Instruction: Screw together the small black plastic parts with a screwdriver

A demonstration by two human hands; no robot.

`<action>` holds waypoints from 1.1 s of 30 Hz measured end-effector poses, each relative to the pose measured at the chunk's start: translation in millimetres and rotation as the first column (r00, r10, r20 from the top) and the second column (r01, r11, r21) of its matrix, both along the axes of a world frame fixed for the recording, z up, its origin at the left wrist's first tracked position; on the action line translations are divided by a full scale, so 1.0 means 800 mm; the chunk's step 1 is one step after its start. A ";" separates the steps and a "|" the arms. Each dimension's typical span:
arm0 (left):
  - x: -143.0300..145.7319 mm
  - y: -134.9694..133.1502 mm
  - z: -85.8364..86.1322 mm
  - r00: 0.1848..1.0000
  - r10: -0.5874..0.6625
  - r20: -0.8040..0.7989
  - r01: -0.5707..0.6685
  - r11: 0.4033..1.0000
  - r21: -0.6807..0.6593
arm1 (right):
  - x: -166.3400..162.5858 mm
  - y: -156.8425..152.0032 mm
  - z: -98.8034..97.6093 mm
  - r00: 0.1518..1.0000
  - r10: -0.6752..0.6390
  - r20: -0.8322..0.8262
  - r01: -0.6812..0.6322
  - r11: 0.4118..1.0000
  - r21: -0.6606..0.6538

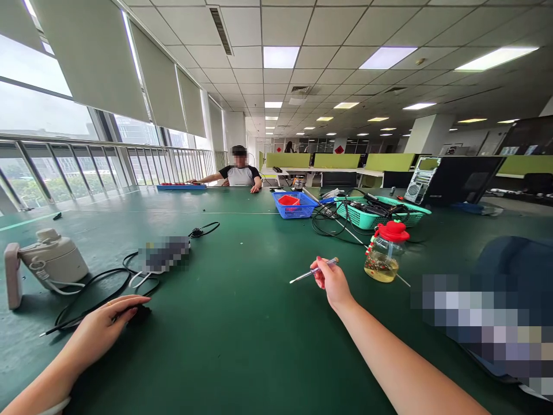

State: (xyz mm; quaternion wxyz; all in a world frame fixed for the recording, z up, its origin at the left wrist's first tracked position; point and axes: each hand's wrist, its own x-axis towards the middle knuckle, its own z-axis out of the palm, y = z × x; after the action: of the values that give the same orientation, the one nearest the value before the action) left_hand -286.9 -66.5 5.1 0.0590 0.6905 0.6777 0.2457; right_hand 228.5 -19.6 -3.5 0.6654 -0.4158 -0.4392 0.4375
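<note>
My right hand point(332, 282) is raised over the green table, its fingers pinched around a slim pen-like tool point(311, 271). The tool slants down to the left, with a pale tip and a partly clear handle; its exact kind does not show. At the lower left, my left hand point(101, 325) rests low over the table. Its fingers and thumb are on a small black object point(141, 316), mostly covered by the hand. A black cable point(93, 288) with a metal plug end runs just behind that hand. Right of my right hand stands a red-lidded bottle point(382, 262) of yellowish liquid.
On the left are a beige bottle point(60, 259) and a blurred-out device point(165, 255). A blue basket point(294, 210) and a green basket point(360, 216) of cables stand farther back. A dark blue bag-like item point(514, 265) lies right. Someone point(240, 173) sits at the far edge.
</note>
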 end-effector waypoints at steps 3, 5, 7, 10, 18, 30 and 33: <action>0.000 0.000 0.001 1.000 -0.011 0.025 0.011 1.000 0.007 | 0.000 0.000 -0.001 1.000 0.005 -0.004 -0.006 1.000 -0.005; 0.000 0.001 0.001 0.999 -0.018 0.038 0.018 1.000 0.015 | 0.000 0.001 -0.002 1.000 0.009 -0.005 -0.009 1.000 -0.006; 0.001 0.001 0.002 0.999 -0.022 0.044 0.021 1.000 0.019 | 0.000 0.001 -0.002 1.000 0.009 -0.003 -0.009 1.000 -0.007; 0.003 0.000 0.002 0.999 -0.027 0.040 0.027 1.000 0.009 | 0.000 0.000 -0.002 1.000 0.005 0.002 -0.005 1.000 -0.009; 0.011 -0.004 0.008 0.999 0.036 0.019 -0.035 0.998 -0.059 | -0.001 0.000 -0.001 1.000 0.008 0.011 -0.008 1.000 -0.004; 0.028 -0.010 0.020 0.980 0.184 -0.081 -0.192 0.976 -0.101 | 0.001 0.000 -0.003 0.999 0.006 0.038 -0.007 1.000 0.007; 0.034 -0.018 0.034 0.909 0.402 -0.106 -0.413 0.904 -0.107 | 0.001 0.000 -0.003 0.999 0.003 0.043 -0.004 1.000 0.006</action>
State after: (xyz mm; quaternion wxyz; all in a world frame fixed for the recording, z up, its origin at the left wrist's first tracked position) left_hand -259.7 -81.1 32.2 0.0226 0.5378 0.8232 0.1806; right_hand 229.0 -19.7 -6.0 0.6564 -0.4223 -0.4554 0.4283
